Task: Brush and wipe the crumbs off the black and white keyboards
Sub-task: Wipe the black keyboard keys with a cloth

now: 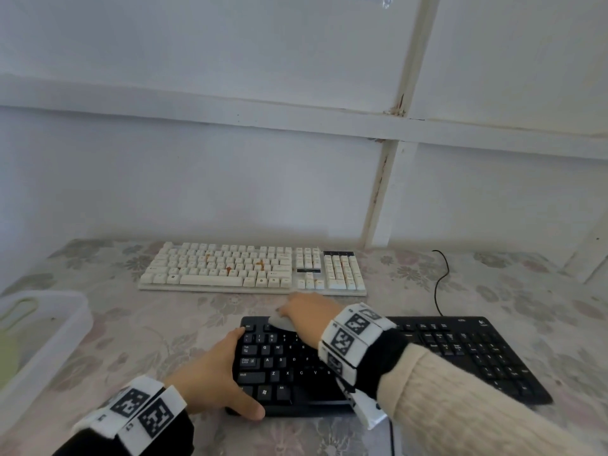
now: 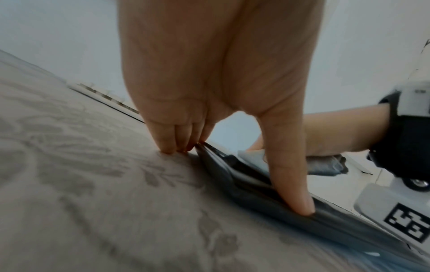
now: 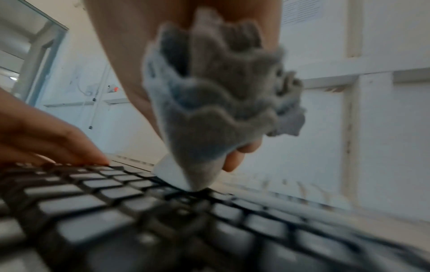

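Observation:
The black keyboard (image 1: 460,350) lies near the table's front edge. My left hand (image 1: 227,370) braces its left end, with straight fingers along the side and the thumb (image 2: 291,174) pressed on the front edge. My right hand (image 1: 296,309) grips a bunched grey cloth (image 1: 281,322) whose tip touches the top key row near the left corner. In the right wrist view the cloth (image 3: 221,101) hangs from the fist onto the black keys (image 3: 139,211). The white keyboard (image 1: 253,268) sits behind, with orange crumbs (image 1: 260,263) among its keys.
A clear plastic tub (image 1: 42,330) stands at the table's left edge. A black cable (image 1: 439,284) runs from the black keyboard toward the wall. A flowered cloth (image 1: 493,284) covers the table, and a white panelled wall rises close behind it.

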Available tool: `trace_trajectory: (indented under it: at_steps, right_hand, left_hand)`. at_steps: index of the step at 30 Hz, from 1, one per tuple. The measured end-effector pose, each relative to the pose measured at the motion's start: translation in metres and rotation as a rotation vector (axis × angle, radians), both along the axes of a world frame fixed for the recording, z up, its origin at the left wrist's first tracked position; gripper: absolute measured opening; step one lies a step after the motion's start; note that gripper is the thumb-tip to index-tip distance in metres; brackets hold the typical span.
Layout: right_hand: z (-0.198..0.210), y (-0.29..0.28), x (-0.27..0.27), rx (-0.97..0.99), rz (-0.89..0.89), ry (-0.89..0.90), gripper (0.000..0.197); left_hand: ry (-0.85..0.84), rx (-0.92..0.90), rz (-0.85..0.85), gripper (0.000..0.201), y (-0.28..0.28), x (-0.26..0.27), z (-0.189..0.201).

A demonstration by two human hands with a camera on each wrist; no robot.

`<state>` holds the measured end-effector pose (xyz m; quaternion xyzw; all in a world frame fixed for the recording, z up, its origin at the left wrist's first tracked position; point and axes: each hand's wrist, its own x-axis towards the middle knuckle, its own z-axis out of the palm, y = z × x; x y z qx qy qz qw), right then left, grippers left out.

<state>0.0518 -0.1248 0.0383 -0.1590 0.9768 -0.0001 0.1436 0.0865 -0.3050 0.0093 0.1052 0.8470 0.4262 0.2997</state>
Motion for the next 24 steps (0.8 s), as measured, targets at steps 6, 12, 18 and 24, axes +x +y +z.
trace_trajectory:
  at_steps: [6, 12, 18, 24]
  right_hand:
    - [-0.003, 0.075, 0.019, 0.014, -0.141, 0.051, 0.04]
    - [-0.001, 0.155, 0.038, 0.112, -0.321, 0.085, 0.027]
    - [0.004, 0.219, 0.043, 0.271, -0.592, 0.023, 0.03]
    - [0.016, 0.235, 0.031, 0.357, -0.738, -0.077, 0.03]
  left_hand:
    - [-0.009, -0.007, -0.005, 0.114, 0.0, 0.0, 0.0]
    - [0.01, -0.011, -0.026, 0.107, 0.001, 0.001, 0.003]
    - [0.005, -0.001, -0.016, 0.11, -0.001, 0.001, 0.0]
    - [-0.004, -0.012, -0.024, 0.12, -0.001, 0.002, 0.002]
